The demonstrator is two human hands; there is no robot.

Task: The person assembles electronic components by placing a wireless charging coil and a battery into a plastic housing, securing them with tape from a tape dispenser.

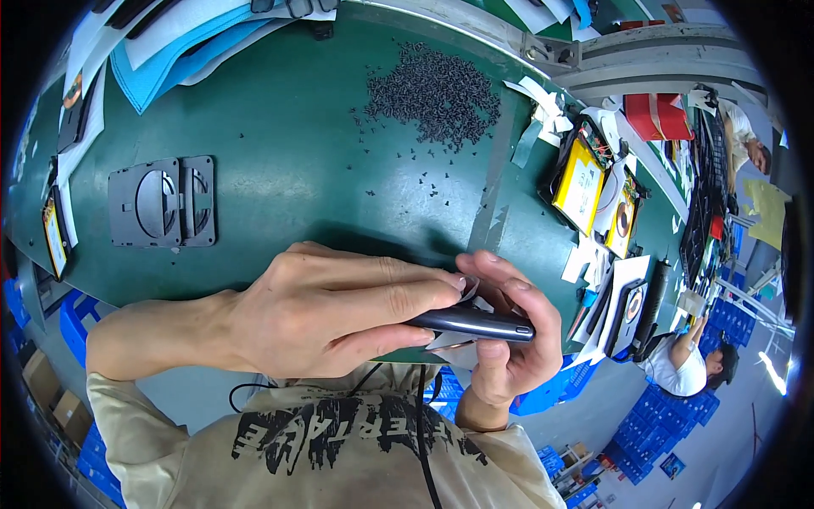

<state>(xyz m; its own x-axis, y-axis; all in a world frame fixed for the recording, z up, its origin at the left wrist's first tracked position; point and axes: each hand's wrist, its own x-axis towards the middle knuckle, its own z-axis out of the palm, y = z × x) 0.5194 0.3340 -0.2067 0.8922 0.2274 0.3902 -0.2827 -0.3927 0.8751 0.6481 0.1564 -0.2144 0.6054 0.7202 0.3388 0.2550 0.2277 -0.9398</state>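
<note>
Where the dark device (475, 323) sits: between both hands, close to the near edge of the green desk (280, 110) in this view.
Left hand (297, 310): its fingers grasp the device's left end, thumb on the near side, other fingers stretched along the far side.
Right hand (532, 327): its fingers curl around the device's other end, thumb bent at the near side.
Pale scrap (469, 288): thin, by the fingertips; I cannot tell whether it is attached. An uneven pull could crease it.
Slip risk: uneven pressure on the glossy edge could twist the device free.
Scatter risk: dropped forward, it could knock the loose small black pieces (432, 93).
</note>
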